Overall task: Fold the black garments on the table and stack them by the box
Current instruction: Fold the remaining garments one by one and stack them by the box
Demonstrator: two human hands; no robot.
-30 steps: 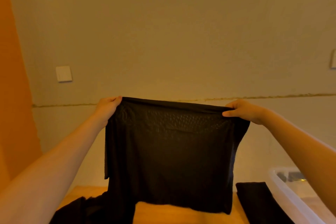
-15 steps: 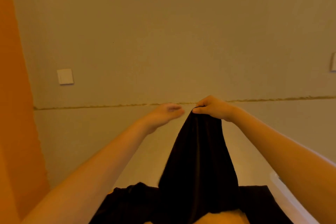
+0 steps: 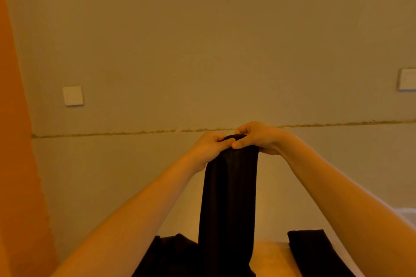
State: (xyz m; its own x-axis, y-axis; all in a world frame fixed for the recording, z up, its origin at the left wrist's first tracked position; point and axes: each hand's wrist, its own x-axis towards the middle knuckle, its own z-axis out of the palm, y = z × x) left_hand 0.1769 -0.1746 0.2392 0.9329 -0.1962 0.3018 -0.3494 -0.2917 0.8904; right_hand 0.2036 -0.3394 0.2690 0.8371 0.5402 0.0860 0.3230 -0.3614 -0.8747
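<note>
A black garment hangs folded in half lengthwise, held up in the air above the table. My left hand and my right hand meet at its top edge, and both pinch the fabric side by side. Its lower end reaches down to a loose pile of black garments at the lower left. A folded black garment lies on the wooden table at the lower right. The box is hidden by my right forearm, apart from a pale sliver.
A beige wall fills most of the view, with a white switch plate at the left and another plate at the right edge. An orange surface runs down the left side.
One second ago the garment was spread wide between both hands. The hands came together, folding it in half; my left hand, briefly free, now pinches the top edge beside my right.
</note>
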